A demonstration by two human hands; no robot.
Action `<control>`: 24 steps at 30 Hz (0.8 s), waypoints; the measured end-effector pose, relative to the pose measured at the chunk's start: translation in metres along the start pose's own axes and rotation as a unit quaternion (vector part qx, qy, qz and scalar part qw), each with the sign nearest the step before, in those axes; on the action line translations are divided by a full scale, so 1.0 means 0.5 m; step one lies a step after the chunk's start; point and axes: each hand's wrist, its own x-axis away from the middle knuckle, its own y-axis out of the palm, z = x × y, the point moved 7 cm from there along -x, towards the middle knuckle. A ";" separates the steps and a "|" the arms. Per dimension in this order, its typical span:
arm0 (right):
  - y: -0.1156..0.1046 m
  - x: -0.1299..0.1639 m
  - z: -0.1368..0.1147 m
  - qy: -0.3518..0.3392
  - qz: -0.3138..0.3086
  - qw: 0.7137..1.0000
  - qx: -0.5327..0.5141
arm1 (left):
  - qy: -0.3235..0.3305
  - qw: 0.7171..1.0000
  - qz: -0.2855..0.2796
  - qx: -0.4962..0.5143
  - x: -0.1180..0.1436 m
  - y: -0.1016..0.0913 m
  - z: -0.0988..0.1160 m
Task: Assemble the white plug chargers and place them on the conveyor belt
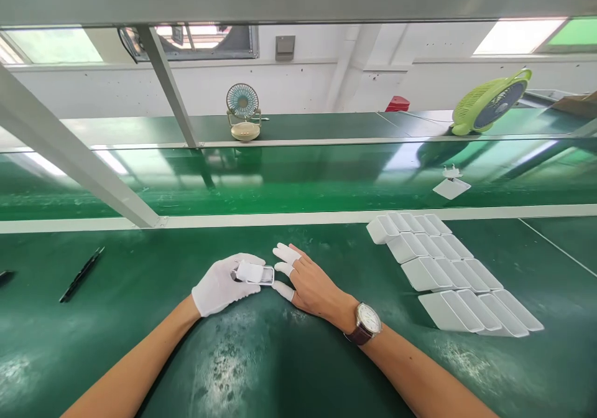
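Observation:
My left hand (pixel 222 283), in a white glove, grips a small white plastic case (pixel 254 274) just above the green bench top. My right hand (pixel 311 284) is bare except for white finger cots on several fingertips. Its thumb and fingertips touch the right end of the same case. A brown-strapped watch (pixel 365 323) sits on my right wrist. Rows of white plastic cases (pixel 450 273) lie overlapped on the bench to the right of my hands.
A green conveyor belt (pixel 280 181) runs behind the bench, carrying one white part (pixel 451 186). A black strip (pixel 81 274) lies at left. A slanted metal strut (pixel 69 157) crosses upper left. Two small fans (pixel 243 111) (pixel 489 102) stand beyond.

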 end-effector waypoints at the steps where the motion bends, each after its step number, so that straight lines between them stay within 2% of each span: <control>1: -0.001 -0.001 -0.004 -0.006 0.003 1.000 0.004 | 0.005 1.000 -0.002 -0.001 0.001 0.001 0.000; 10: -0.001 0.003 -0.020 -0.045 0.017 0.999 0.023 | 0.002 0.999 0.023 0.042 0.008 0.003 -0.002; 12: -0.004 0.003 -0.019 -0.045 0.019 0.999 0.014 | -0.013 0.996 0.033 0.080 0.005 0.001 -0.008; 14: -0.009 0.003 -0.019 -0.043 0.026 0.999 0.008 | -0.027 0.986 0.045 0.160 0.001 -0.002 -0.016; 18: -0.015 0.003 -0.023 -0.055 0.038 0.998 0.015 | -0.055 0.928 0.054 0.365 -0.010 -0.006 -0.033; 21: -0.011 0.003 -0.026 -0.069 0.044 0.996 0.024 | -0.093 0.878 0.073 0.463 -0.015 -0.014 -0.043; 24: -0.005 0.004 -0.027 -0.080 0.049 0.995 0.034 | -0.096 0.835 0.067 0.537 -0.022 -0.021 -0.037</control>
